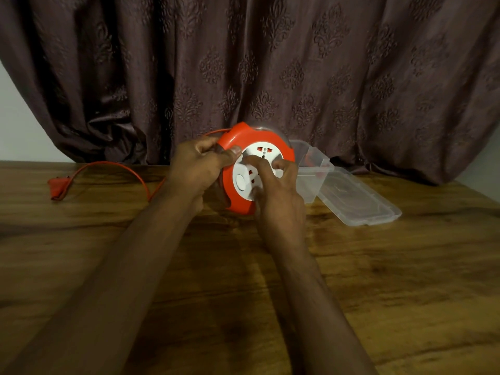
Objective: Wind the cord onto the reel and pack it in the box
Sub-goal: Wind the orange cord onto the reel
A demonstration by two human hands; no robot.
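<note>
A round orange cord reel (pixel 238 139) with a white socket face (pixel 257 158) is held tilted above the table's middle. My left hand (pixel 200 169) grips its left rim, thumb on the front edge. The fingers of my right hand (pixel 276 190) are curled on the white face. The orange cord (pixel 113 165) loops out to the left across the table and ends in an orange plug (pixel 58 186). A clear plastic box (pixel 311 171) stands just right of the reel, partly hidden by it, with its lid (pixel 359 201) lying open beside it.
The wooden table (pixel 378 266) spreads out in front of me. A dark patterned curtain (pixel 270 63) hangs right behind the reel and box along the table's far edge.
</note>
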